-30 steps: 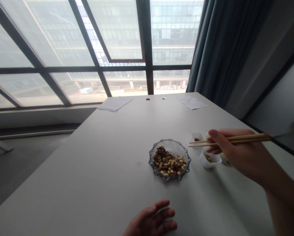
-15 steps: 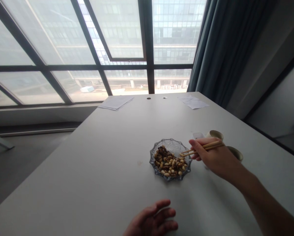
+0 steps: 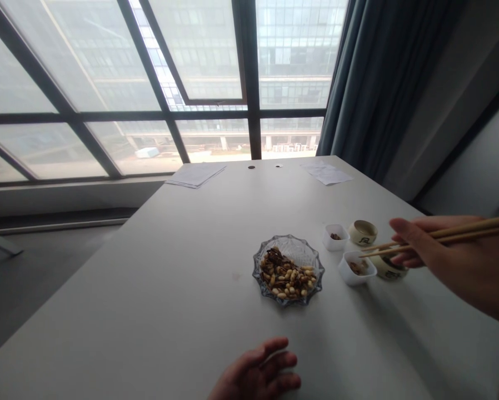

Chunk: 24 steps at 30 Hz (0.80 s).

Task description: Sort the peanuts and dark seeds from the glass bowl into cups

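Grip first: right hand (image 3: pixel 445 255) is pinching a pair of wooden chopsticks (image 3: pixel 462 229), left hand (image 3: pixel 258 369) is loose, fingers spread a bit. Going left to right, with the glass bowl (image 3: pixel 293 250) as my landmark: some stacked papers (image 3: pixel 197 175) lie beyond it and to its left, on the white table (image 3: pixel 170 266). That left hand is on the person's side of the bowl, just left of its middle, fingers pointing right and slightly curled, apart from the glass. Bowl itself holds a heap of nuts (image 3: pixel 289 276) plus dark strips. Another paper sheet (image 3: pixel 327 173) sits well beyond it, off to the right. Just right of the bowl are two white tubs, the far one (image 3: pixel 332 244) and the near one (image 3: pixel 355 278), with dark bits inside. Chopstick tips are slightly apart over the near tub; can't tell if they touch anything. Next come two beige pots, the far one (image 3: pixel 370 240) and the near one (image 3: pixel 389 272). Furthest right of the bowl, that right hand's up, thumb on top, fingers curled under.
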### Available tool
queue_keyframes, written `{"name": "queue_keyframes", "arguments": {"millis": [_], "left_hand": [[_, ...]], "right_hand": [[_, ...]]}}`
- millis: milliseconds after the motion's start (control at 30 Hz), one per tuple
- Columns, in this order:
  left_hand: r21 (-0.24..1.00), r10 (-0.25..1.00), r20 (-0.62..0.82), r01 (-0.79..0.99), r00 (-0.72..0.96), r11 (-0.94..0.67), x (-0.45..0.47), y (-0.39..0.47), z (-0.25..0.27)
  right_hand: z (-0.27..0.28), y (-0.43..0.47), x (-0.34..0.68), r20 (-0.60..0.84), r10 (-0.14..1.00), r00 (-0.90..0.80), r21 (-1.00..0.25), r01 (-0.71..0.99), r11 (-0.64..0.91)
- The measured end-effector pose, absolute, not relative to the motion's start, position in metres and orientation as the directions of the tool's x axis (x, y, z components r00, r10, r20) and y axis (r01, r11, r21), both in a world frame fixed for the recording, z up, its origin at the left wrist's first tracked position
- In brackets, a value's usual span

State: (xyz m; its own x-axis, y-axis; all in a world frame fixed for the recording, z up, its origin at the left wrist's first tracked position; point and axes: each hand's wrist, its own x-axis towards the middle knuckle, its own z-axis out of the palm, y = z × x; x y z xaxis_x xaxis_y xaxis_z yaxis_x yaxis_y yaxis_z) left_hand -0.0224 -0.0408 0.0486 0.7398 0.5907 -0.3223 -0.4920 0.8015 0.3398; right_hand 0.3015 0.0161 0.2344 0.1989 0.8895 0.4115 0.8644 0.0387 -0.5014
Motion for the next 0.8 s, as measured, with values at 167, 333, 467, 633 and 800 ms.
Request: {"name": "queue_keyframes", "arguments": {"millis": [167, 333, 467, 633, 800], "left_hand": [[0.346, 0.586, -0.332, -0.483, 0.739, 0.805, -0.023, -0.042, 0.046], [0.351, 0.594, -0.317, -0.491, 0.739, 0.797, -0.024, -0.041, 0.042], [0.342, 0.592, -0.320, -0.492, 0.740, 0.800, -0.023, -0.042, 0.042], [0.351, 0.603, -0.323, -0.499, 0.730, 0.792, -0.024, -0.042, 0.044], [0.353, 0.602, -0.330, -0.496, 0.727, 0.793, -0.023, -0.041, 0.043]], "right_hand": [[0.232, 0.018, 0.287, 0.402, 0.891, 0.212, -0.574, 0.817, 0.065], [0.221, 0.023, 0.269, 0.269, 0.956, 0.119, -0.706, 0.699, 0.111], [0.210, 0.034, 0.254, 0.156, 0.988, -0.014, -0.725, 0.678, 0.124], [0.195, 0.046, 0.242, 0.126, 0.981, -0.151, -0.688, 0.699, 0.196], [0.183, 0.052, 0.236, 0.150, 0.972, -0.182, -0.697, 0.678, 0.235]]}}
